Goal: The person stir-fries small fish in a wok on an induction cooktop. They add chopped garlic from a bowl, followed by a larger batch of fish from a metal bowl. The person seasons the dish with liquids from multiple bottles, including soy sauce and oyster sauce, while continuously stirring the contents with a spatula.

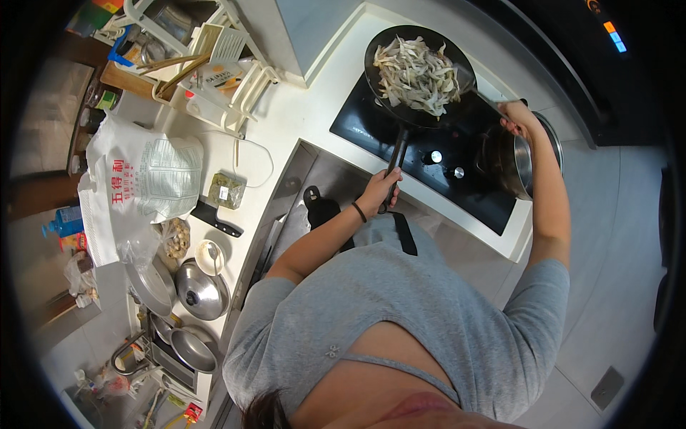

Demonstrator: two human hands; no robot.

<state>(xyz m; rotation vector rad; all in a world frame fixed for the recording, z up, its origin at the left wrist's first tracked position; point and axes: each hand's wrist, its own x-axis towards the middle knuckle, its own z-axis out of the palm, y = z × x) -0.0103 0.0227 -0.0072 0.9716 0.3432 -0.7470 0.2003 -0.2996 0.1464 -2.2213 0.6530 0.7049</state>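
Note:
My left hand is closed around the long handle of a black wok, which sits over the far left part of a black glass cooktop. Pale strips of food, greyish white with some darker edges, fill much of the wok; I cannot tell their exact kind. My right hand grips the handle of a metal spatula, and its blade end lies at the wok's right side, beside the food. Under my right forearm stands a steel pot, partly hidden by the arm.
Left on the white counter are a dish rack, a large white flour bag, a black-handled knife, a small bowl with a spoon and a steel lid. Two control knobs sit on the cooktop. A sink with pans lies lower left.

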